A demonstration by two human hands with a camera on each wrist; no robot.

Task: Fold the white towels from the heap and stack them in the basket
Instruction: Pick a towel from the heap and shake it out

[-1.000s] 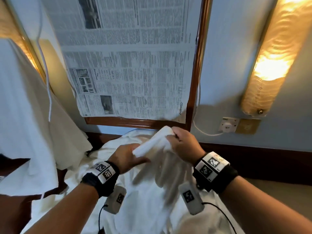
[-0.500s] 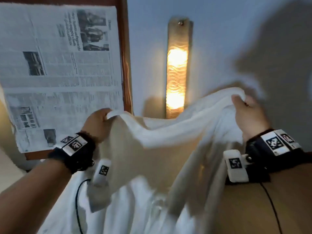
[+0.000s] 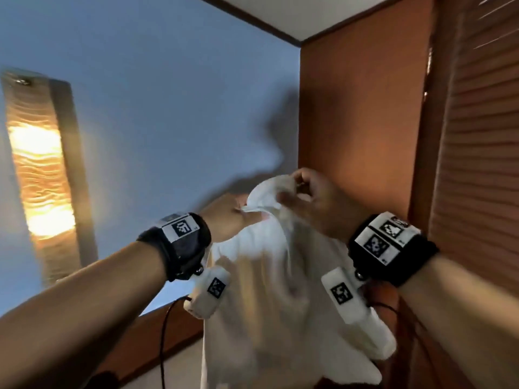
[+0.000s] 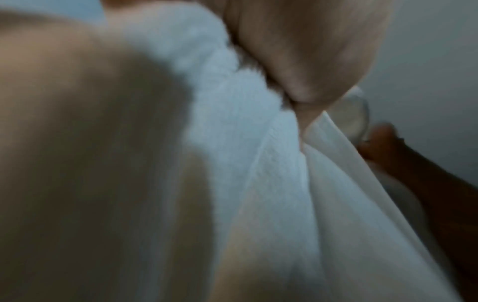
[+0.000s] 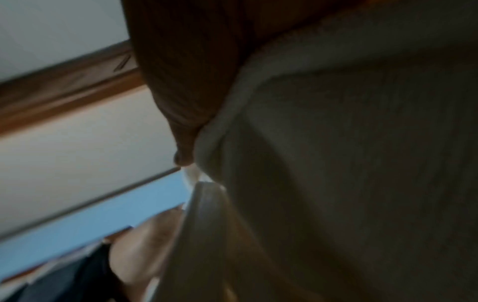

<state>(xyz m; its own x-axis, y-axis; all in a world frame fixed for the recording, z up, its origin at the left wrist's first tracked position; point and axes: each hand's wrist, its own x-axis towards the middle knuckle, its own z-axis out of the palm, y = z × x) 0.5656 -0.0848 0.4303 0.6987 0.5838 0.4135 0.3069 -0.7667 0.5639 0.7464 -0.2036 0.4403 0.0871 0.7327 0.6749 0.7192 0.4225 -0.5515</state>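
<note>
We count one white towel (image 3: 269, 290) hanging between the hands. Two hands: the left hand (image 3: 229, 217) and the right hand (image 3: 317, 200), both up at its top edge. Two wrist bands, one per arm. One lit wall lamp (image 3: 39, 175) off left of the left hand.

**Your wrist rigs, as worn**

Forearms bare, no sleeves. Your left hand (image 3: 224, 217) has a black wrist strap (image 3: 179, 245) with one white square-code tag on top. A white camera pod (image 3: 209, 293) with its own code tag hangs under it on a screw, with a thin black cable (image 3: 163, 332) trailing down. Your right hand (image 3: 323, 203) has the same black strap (image 3: 393, 248) with several code tags, and a longer white pod (image 3: 354, 313) under it.
</note>
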